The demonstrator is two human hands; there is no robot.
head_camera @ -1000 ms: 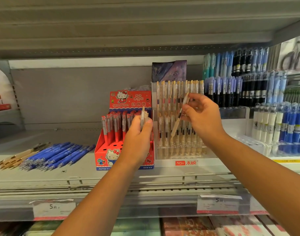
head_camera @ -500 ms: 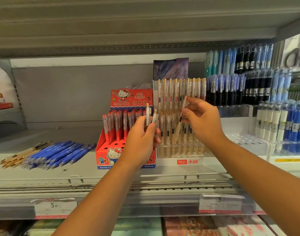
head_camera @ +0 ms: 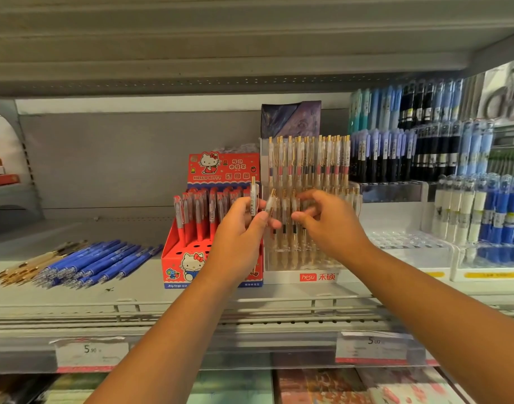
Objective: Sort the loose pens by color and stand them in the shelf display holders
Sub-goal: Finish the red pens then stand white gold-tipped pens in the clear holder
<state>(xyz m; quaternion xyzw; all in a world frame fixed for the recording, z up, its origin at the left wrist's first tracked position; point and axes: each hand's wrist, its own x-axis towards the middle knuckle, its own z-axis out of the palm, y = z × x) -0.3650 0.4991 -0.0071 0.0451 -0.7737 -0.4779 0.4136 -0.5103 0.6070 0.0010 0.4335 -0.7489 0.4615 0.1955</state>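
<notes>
My left hand (head_camera: 238,231) grips two clear pens with gold clips (head_camera: 253,199), held upright in front of the red Hello Kitty pen box (head_camera: 174,258). My right hand (head_camera: 328,225) hovers just right of it, before the clear display holder (head_camera: 317,277) full of matching clear gold pens (head_camera: 308,164). Its blurred thumb and fingers point left toward the held pens, spread apart with nothing visible between them. Loose blue pens (head_camera: 101,262) and a few loose gold pens (head_camera: 25,268) lie in a pile on the shelf (head_camera: 104,295) at the left.
Tiered holders of blue, black and light-blue pens (head_camera: 410,153) fill the right side, with white and blue pens (head_camera: 483,211) below them and a partly vacant clear holder (head_camera: 407,240). A wire rail (head_camera: 250,304) runs along the shelf front, with price tags (head_camera: 89,351) beneath.
The pen my right hand held has gone into the clear holder. That hand has dropped and moved left toward my left hand, which shifted right with its two pens.
</notes>
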